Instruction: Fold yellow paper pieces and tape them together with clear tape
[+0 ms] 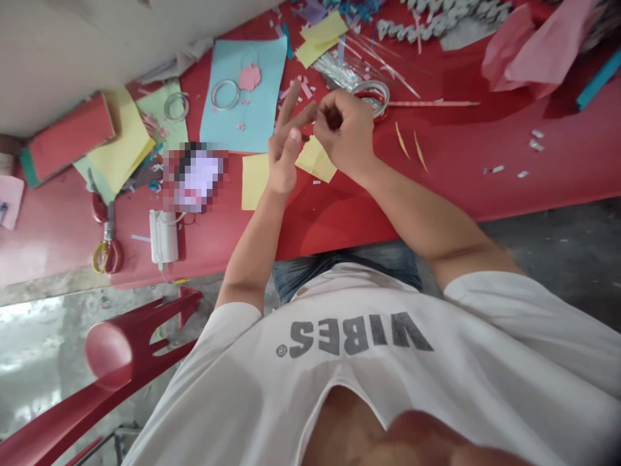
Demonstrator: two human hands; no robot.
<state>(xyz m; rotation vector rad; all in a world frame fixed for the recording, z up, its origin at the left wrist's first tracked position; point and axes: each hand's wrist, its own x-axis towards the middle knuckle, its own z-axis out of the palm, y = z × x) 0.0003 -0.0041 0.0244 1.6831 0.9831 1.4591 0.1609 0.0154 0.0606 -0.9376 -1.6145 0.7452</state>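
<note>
My left hand (287,152) is raised over the red table (334,223) with its fingers apart, and its fingertips come close to my right hand (344,129). The right hand's fingers are curled in a pinch; anything between them is too small to make out. Beneath the hands lie two yellow paper pieces (255,182). A blue sheet (247,129) beside them carries a tape ring (225,94) and a pink paper flower (250,77). Another tape roll (380,94) is just behind my right hand.
Scissors (109,226), a white power adapter (163,236) and a blurred phone (196,178) lie on the left. A pink pencil (431,103), yellow strips (402,141) and pink tissue (538,52) are right. A red chair (145,336) stands below the table edge.
</note>
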